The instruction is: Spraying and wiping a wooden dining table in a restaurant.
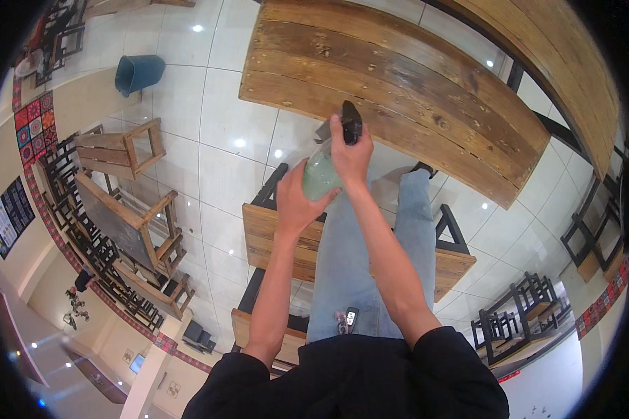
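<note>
A clear bottle of pale green liquid (320,175), which looks like a spray bottle, is tilted in front of my legs. Its lower body lies in the grasp of my left hand (297,201). Higher up, my right hand (352,160) wraps around the neck, just below the black top (351,123). A small dark grey piece shows beside that top; what it is, I cannot tell. The top appears in front of the near edge of a wooden plank table (398,78).
Beneath me is a wooden bench (283,238) with black legs. A car key (351,317) hangs at my jeans. On the tiled floor to the left are a blue bin (139,73) and an overturned wooden table (118,225). Stacked black-framed furniture (524,314) stands at right.
</note>
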The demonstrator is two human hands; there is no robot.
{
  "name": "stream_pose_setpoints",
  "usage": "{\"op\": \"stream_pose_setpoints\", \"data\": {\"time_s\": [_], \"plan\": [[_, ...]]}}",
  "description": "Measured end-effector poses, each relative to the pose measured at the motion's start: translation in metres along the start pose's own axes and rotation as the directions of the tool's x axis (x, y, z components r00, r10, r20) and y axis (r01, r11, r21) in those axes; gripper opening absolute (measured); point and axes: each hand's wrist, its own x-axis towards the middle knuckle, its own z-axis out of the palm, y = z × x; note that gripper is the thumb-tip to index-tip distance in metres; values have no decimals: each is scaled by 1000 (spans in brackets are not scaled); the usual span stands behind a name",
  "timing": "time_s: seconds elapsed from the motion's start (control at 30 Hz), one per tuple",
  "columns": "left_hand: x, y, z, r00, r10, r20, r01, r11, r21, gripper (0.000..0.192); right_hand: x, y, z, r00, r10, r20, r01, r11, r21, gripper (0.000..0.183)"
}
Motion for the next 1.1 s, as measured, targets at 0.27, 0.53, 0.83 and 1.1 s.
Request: {"op": "stream_pose_setpoints", "data": {"time_s": [0.27, 0.53, 0.83, 1.1], "plan": [[-15, -56, -28, 1000, -13, -24, 10, 993, -119, 84, -31, 0, 31, 970, -53, 239, 66, 997, -49, 31], [-31, -13, 45, 928, 197, 317, -176, 980, -94, 75, -49, 64, -101, 953, 249, -171, -242, 968, 59, 35], [-13, 97, 139, 783, 392, 483, -338, 920, -198, 77, -6, 66, -244, 833, 311, -458, -267, 950, 161, 32], [15, 146, 153, 854, 328, 405, -268, 943, -199, 76, 67, 52, -252, 926, 103, -364, -63, 991, 119, 27]]}}
